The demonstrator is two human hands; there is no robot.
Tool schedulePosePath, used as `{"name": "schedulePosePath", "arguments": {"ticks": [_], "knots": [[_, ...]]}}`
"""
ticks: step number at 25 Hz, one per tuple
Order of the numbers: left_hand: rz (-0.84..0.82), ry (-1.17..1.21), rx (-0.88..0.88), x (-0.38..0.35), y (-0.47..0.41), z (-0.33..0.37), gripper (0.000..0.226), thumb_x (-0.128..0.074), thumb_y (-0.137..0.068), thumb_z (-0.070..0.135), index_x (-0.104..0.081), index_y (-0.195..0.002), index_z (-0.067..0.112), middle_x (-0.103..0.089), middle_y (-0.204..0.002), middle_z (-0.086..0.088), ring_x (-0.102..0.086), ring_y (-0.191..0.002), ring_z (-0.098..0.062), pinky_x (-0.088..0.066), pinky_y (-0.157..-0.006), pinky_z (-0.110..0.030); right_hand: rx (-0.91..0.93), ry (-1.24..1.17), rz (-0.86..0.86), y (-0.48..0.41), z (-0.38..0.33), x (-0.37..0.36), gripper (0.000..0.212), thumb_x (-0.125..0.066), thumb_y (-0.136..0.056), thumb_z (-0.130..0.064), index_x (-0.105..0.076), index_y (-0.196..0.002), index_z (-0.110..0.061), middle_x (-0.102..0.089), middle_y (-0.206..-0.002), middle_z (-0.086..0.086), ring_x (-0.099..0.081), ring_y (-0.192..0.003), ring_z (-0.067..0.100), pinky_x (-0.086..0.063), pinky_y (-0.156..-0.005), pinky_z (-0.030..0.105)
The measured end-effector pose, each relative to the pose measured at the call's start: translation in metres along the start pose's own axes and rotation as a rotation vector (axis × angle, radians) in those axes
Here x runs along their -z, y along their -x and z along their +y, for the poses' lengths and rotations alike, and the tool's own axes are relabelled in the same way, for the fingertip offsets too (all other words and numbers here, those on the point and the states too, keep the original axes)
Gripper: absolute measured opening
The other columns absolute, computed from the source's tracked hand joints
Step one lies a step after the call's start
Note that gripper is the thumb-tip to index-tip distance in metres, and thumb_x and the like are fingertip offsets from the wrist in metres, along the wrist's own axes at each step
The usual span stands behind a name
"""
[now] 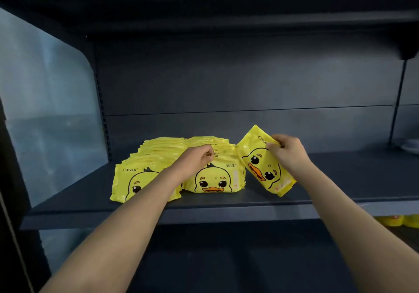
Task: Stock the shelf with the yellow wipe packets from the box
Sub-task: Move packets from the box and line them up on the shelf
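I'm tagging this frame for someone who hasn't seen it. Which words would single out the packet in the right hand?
On the dark shelf, yellow duck packets stand in two rows at the left. Just right of them the right hand grips one more packet by its top edge. Unlike its upright neighbours, it leans, duck face slanted.

Bare shelf (340,179) lies right of the packet rows (172,168).

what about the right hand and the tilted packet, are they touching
Touching. The head view shows the right hand gripping the tilted packet by its upper corner, fingers curled over its front face.
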State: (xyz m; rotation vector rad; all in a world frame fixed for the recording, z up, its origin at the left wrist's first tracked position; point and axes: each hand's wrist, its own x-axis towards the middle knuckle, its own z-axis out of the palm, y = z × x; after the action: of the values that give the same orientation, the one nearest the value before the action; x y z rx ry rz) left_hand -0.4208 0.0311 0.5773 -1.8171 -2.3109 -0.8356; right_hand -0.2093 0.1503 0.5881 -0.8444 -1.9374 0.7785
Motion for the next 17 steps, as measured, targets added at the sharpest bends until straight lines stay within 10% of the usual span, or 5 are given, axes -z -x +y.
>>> {"name": "schedulePosePath", "arguments": {"ticks": [5, 10, 14, 17], "knots": [[-0.018, 0.036, -0.045, 0.013, -0.005, -0.009, 0.014, -0.055, -0.092, 0.02, -0.062, -0.104, 0.016, -0.062, -0.104, 0.003, -0.055, -0.093, -0.009, -0.039, -0.077, -0.019, 0.056, -0.022, -0.04, -0.001, -0.015, 0.003, 0.018, -0.053, -0.094, -0.016, -0.063, -0.108, -0.018, -0.066, -0.095, 0.003, -0.063, -0.084, 0.02, -0.051, -0.074, 0.03], [0.08, -0.004, -0.031, 0.038, 0.002, -0.025, 0.019, -0.049, -0.095, 0.013, -0.065, -0.104, 0.013, -0.065, -0.109, 0.001, -0.058, -0.101, -0.015, -0.038, -0.079, -0.02, 0.207, 0.16, -0.304, 0.007, -0.054, -0.02, 0.027, -0.059, -0.092, -0.018, -0.062, -0.118, -0.015, -0.062, -0.103, -0.004, -0.057, -0.085, 0.006, -0.045, -0.066, 0.008], [0.178, -0.052, -0.004, 0.051, 0.015, -0.041, 0.022, -0.044, -0.096, 0.012, -0.064, -0.106, 0.013, -0.065, -0.112, 0.001, -0.057, -0.103, -0.017, -0.04, -0.081, -0.023, 0.367, 0.407, -0.397, 0.006, -0.059, -0.084, 0.036, -0.061, -0.09, -0.024, -0.061, -0.125, -0.018, -0.058, -0.123, 0.001, -0.049, -0.117, 0.019, -0.039, -0.098, 0.031], [0.149, -0.075, -0.045, 0.048, 0.028, -0.046, 0.022, -0.045, -0.096, 0.014, -0.063, -0.109, 0.013, -0.063, -0.113, -0.001, -0.056, -0.102, -0.016, -0.041, -0.082, -0.024, 0.404, 0.602, -0.271, 0.014, -0.049, -0.118, 0.034, -0.058, -0.091, -0.033, -0.059, -0.125, -0.032, -0.056, -0.123, -0.004, -0.038, -0.121, 0.022, -0.031, -0.095, 0.036]]}}
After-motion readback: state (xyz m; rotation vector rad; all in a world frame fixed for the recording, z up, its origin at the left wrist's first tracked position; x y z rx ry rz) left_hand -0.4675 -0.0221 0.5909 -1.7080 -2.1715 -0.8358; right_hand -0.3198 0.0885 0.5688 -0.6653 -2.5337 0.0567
